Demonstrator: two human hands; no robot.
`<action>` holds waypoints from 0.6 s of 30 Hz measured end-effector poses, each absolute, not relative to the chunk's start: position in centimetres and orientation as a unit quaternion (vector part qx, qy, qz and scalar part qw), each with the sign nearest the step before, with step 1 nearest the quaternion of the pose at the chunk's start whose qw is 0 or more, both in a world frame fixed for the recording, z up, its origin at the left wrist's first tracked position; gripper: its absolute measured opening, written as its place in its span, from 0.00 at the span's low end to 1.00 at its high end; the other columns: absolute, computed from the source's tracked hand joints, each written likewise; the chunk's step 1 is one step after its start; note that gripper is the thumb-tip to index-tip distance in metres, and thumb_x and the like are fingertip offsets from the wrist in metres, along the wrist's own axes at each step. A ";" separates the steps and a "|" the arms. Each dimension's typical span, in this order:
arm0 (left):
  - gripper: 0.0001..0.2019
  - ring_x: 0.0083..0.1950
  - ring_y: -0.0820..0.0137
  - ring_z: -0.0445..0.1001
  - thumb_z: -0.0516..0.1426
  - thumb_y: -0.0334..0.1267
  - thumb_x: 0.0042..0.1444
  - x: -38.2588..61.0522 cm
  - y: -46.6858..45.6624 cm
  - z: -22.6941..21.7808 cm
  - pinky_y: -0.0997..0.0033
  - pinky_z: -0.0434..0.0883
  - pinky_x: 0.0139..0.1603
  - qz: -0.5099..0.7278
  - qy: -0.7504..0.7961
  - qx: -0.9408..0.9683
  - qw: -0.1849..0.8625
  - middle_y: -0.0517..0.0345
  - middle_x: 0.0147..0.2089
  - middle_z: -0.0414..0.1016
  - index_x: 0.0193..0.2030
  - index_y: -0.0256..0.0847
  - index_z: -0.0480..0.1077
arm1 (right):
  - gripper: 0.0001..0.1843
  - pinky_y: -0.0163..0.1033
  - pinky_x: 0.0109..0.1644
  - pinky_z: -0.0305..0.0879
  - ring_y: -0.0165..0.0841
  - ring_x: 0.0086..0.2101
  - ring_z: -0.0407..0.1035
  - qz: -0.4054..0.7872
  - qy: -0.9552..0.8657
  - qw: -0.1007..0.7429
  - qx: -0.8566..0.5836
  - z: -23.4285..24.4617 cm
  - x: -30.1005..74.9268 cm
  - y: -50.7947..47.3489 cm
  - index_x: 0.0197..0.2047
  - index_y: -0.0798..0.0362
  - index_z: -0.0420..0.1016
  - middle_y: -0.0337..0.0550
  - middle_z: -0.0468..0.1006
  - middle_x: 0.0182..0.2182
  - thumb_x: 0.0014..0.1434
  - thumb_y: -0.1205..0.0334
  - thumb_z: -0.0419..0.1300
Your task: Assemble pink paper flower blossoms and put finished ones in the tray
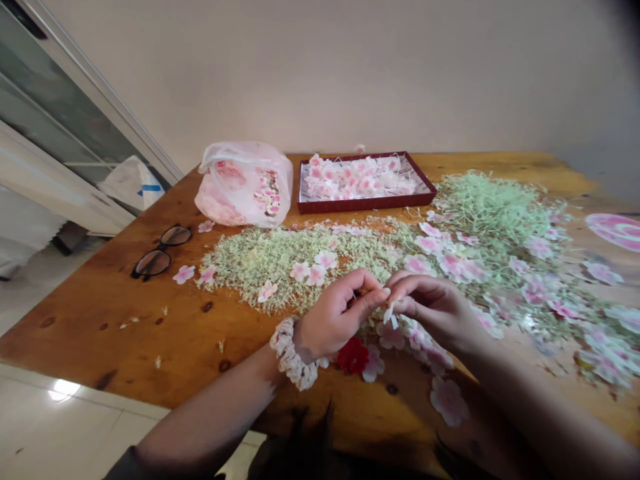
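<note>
My left hand [336,313] and my right hand [434,308] meet fingertip to fingertip over the wooden table [115,313], near its front edge. Both are pinched together on a small white and pink fabric flower piece [391,312]. A pale scrunchie [291,352] circles my left wrist. Under the hands lie a red flower [353,355] and several pink petals [447,400]. A wide heap of pale green stems [280,257] mixed with pink flowers spreads just beyond the hands.
A dark red tray [425,179] of pink flowers stands at the back. A plastic bag [245,181] of petals sits left of it. Black glasses [161,252] lie at the left. More green stems [495,207] pile at the right. A pink round object [616,230] is at far right.
</note>
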State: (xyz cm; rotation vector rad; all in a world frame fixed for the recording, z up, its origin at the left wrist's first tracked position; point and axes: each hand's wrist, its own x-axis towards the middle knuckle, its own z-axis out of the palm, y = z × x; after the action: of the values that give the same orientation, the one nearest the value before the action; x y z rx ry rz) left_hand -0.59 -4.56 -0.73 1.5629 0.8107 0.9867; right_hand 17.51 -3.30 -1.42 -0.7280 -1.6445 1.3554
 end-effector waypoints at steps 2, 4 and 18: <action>0.12 0.29 0.76 0.58 0.52 0.43 0.62 -0.5 -4.6 -0.8 0.76 0.59 0.33 0.422 0.339 0.638 0.548 0.64 0.27 0.57 0.31 0.39 0.61 | 0.02 0.32 0.34 0.68 0.27 0.30 0.70 0.558 -0.644 0.443 -0.279 -1.7 17.3 -3.3 0.33 0.47 0.78 0.37 0.75 0.29 0.55 0.64 0.64; 0.12 0.30 0.76 0.58 0.52 0.44 0.62 -0.4 -4.7 -0.8 0.76 0.59 0.33 0.425 0.338 0.630 0.555 0.64 0.28 0.57 0.31 0.39 0.61 | 0.04 0.31 0.35 0.68 0.26 0.31 0.70 0.558 -0.638 0.456 -0.271 -2.0 17.3 -3.3 0.33 0.46 0.79 0.37 0.75 0.29 0.55 0.65 0.65; 0.14 0.28 0.75 0.54 0.52 0.48 0.61 0.0 -4.7 -1.5 0.75 0.57 0.30 0.417 0.329 0.609 0.589 0.64 0.27 0.55 0.31 0.40 0.59 | 0.10 0.31 0.31 0.71 0.27 0.29 0.73 0.604 -0.570 0.468 -0.301 -2.5 16.7 -3.3 0.35 0.48 0.72 0.36 0.75 0.29 0.50 0.64 0.68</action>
State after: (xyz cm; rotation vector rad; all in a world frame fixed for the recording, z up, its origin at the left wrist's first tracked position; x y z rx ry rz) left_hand -0.04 -4.75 -1.51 1.4178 0.7663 0.9700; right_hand 16.74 -3.26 -2.48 -0.7389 -1.3979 1.4817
